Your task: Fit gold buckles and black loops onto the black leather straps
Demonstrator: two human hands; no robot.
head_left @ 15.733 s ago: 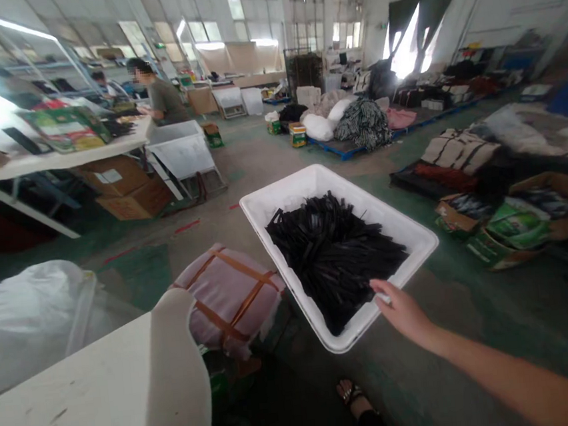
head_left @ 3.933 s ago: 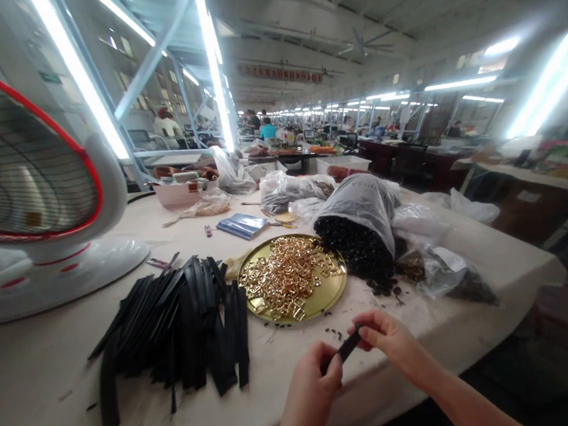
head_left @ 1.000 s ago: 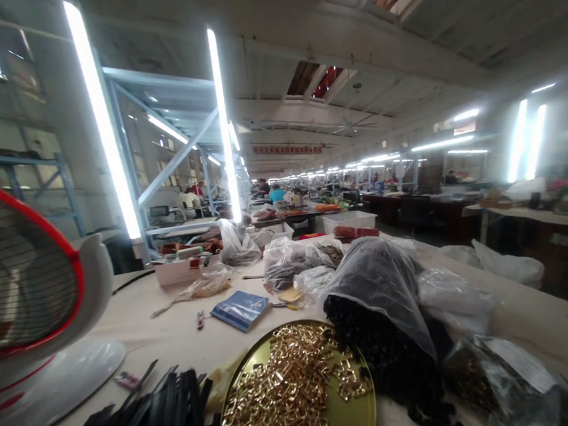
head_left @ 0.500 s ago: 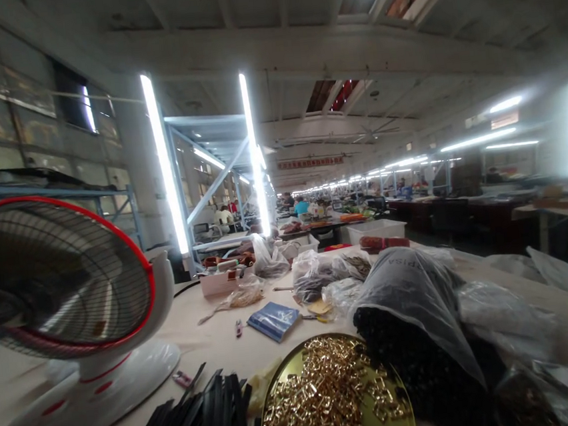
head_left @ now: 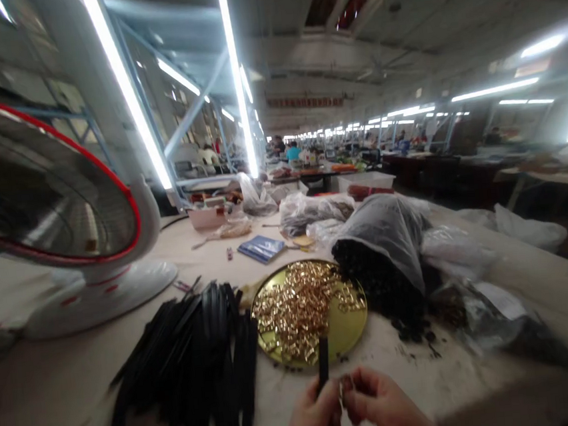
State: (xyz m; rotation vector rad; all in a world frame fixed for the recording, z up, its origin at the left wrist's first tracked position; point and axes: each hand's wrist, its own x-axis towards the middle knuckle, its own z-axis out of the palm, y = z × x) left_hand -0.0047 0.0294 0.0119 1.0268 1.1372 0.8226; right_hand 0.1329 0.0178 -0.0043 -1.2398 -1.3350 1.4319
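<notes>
My left hand (head_left: 314, 419) is closed round a black strap (head_left: 323, 363) that stands up from its fingers at the table's near edge. My right hand (head_left: 381, 410) pinches a small metal buckle (head_left: 343, 387) right beside the strap. Just beyond the hands lies a round gold tray (head_left: 343, 331) heaped with gold buckles (head_left: 298, 309). A pile of black straps (head_left: 197, 355) lies to the left of the tray. An open plastic bag of small black pieces (head_left: 384, 263) lies to the tray's right.
A white heater with a red rim (head_left: 58, 214) stands at the left on the table (head_left: 42, 410). Further back lie a blue booklet (head_left: 261, 248), clear bags (head_left: 308, 209) and a white box (head_left: 207, 217). Rows of work tables with people stretch behind.
The view has tipped back down from the hall to the table. My hands are in view again, the left with a strap and the right with a buckle.
</notes>
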